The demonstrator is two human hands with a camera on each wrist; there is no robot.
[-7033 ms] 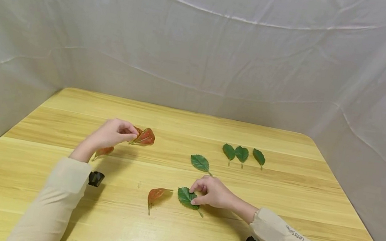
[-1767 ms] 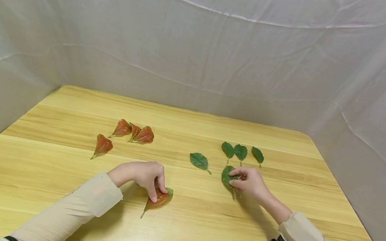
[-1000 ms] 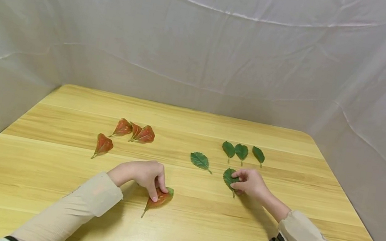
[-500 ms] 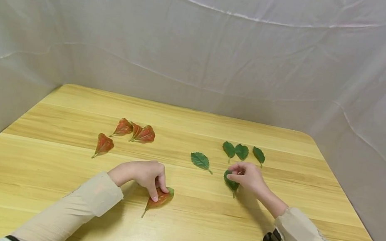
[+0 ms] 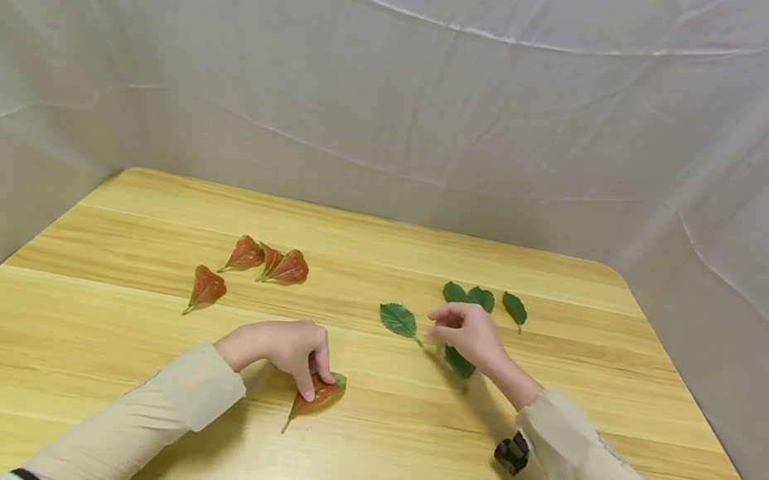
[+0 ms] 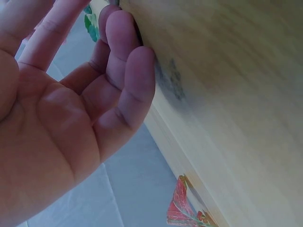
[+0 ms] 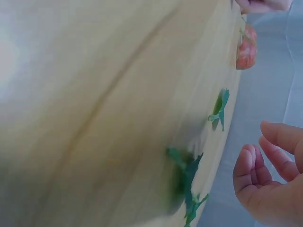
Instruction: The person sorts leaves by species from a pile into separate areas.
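My left hand (image 5: 287,349) pinches a red leaf with a green tip (image 5: 320,398) at the table's middle, thumb and forefinger on its upper face. Its other fingers curl under, as the left wrist view shows. My right hand (image 5: 468,333) is above the table with fingers loosely bent and nothing between them. Just left of its fingertips lies a toothed green leaf (image 5: 398,319), its stem toward the hand. Another green leaf (image 5: 459,363) lies below the palm, partly covered by it. In the right wrist view the right hand (image 7: 270,182) hangs apart from the green leaves.
Several red leaves (image 5: 290,268) lie at the back left of the wooden table (image 5: 348,469). At the back right are three green leaves, one standing apart (image 5: 514,308). A black wrist camera (image 5: 512,453) hangs under the right sleeve. Grey cloth (image 5: 405,109) surrounds the table.
My right hand has carried a green leaf to the back right, let it go, and moved left toward another. Earlier, my left hand left the back-left red leaves and came to the middle red leaf.
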